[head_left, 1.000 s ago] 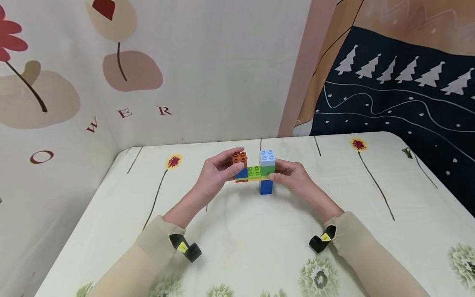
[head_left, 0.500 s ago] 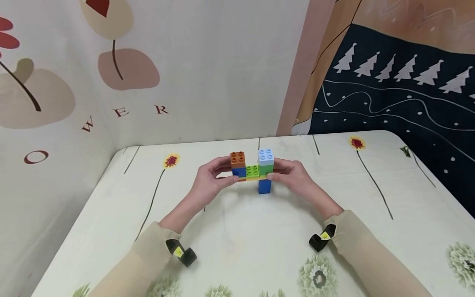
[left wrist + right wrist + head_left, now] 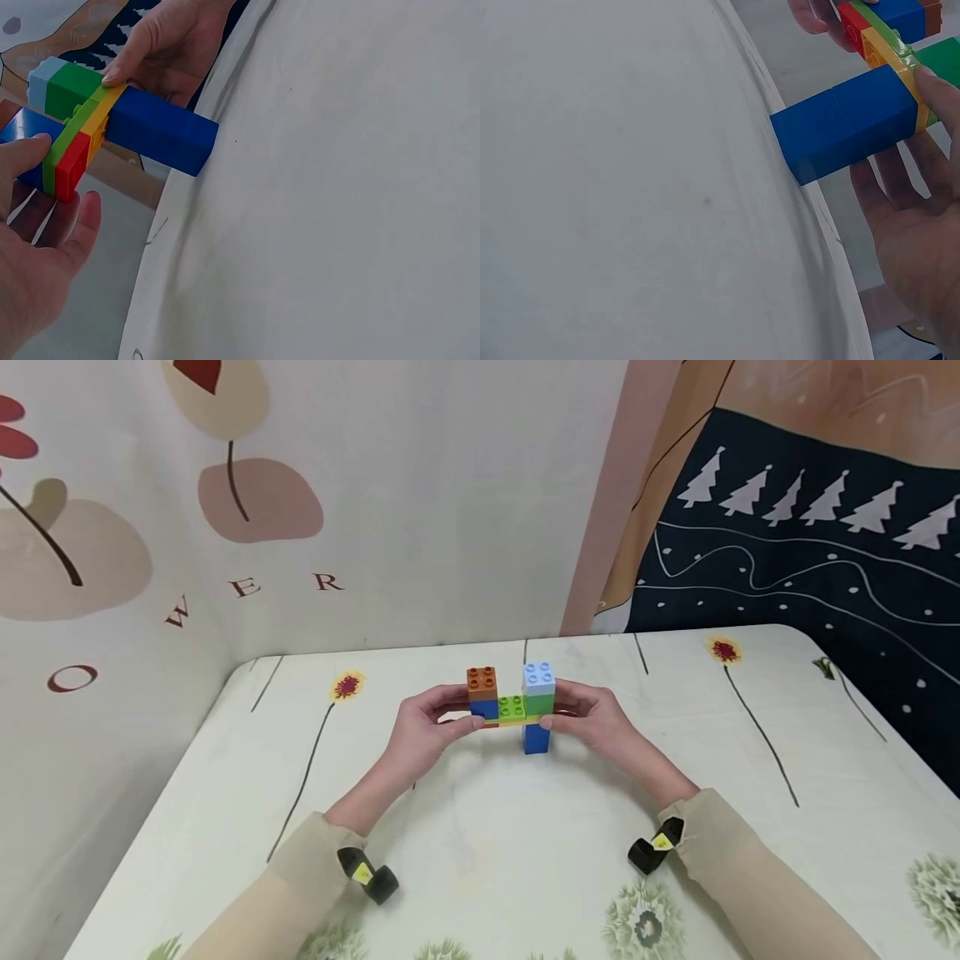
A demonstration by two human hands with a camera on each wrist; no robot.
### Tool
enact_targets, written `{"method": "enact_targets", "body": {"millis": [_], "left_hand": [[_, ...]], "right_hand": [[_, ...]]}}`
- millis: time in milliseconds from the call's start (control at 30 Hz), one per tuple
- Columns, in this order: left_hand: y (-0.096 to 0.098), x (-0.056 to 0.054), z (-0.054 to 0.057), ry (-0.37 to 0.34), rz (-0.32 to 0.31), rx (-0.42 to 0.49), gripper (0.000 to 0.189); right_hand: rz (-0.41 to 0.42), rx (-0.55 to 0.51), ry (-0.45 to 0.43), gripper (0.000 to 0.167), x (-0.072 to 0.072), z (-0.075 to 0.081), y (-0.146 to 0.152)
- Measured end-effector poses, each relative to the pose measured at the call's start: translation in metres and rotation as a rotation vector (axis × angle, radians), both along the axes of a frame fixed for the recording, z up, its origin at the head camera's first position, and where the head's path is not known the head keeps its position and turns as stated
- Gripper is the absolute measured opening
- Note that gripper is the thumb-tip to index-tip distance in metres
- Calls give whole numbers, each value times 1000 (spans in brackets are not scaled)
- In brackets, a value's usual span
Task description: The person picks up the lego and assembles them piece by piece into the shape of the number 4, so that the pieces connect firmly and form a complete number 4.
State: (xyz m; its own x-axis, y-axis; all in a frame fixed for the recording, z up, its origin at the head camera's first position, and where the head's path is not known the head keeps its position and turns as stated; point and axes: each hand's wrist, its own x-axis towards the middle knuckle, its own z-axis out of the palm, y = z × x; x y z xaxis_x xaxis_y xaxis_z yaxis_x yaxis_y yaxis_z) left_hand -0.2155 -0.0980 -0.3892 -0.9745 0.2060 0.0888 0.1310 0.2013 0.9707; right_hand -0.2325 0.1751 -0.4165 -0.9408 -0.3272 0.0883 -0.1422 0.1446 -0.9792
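Note:
Both hands hold one model of stacked toy building bricks. A blue column [image 3: 536, 739] stands under its right end. Across it runs a flat layer of light green [image 3: 512, 708] and yellow bricks [image 3: 889, 54], with a red brick [image 3: 71, 166] under the left end. On the left rises a blue brick [image 3: 484, 709] topped by a brown one [image 3: 482, 683]; on the right, a green brick [image 3: 539, 704] carries a light blue one [image 3: 538, 678]. My left hand [image 3: 422, 727] pinches the left end, thumb low in front. My right hand [image 3: 597, 718] grips the right end, thumb at the yellow layer.
A white flower-printed cloth covers the table [image 3: 480, 852]. Behind it hangs a printed curtain [image 3: 450, 510], with a dark tree-patterned fabric [image 3: 795, 552] at the right. Each wrist wears a small black camera, one on the left [image 3: 367, 875] and one on the right [image 3: 655, 846].
My left fingers have come down from the top of the brown brick to the side, and the thumb has slid to the lower front edge. The model and right hand stay nearly still.

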Motion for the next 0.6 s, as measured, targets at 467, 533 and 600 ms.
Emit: {"method": "enact_targets", "body": {"millis": [467, 533, 600], "left_hand": [[2, -11, 1, -4, 26, -4, 49], [2, -14, 2, -21, 38, 5, 50], [3, -16, 4, -38, 49, 7, 52]], "right_hand": [[-22, 2, 11, 69, -3, 5, -4], [-28, 3, 4, 69, -4, 5, -6], [-31, 3, -7, 69, -5, 5, -7]]}}
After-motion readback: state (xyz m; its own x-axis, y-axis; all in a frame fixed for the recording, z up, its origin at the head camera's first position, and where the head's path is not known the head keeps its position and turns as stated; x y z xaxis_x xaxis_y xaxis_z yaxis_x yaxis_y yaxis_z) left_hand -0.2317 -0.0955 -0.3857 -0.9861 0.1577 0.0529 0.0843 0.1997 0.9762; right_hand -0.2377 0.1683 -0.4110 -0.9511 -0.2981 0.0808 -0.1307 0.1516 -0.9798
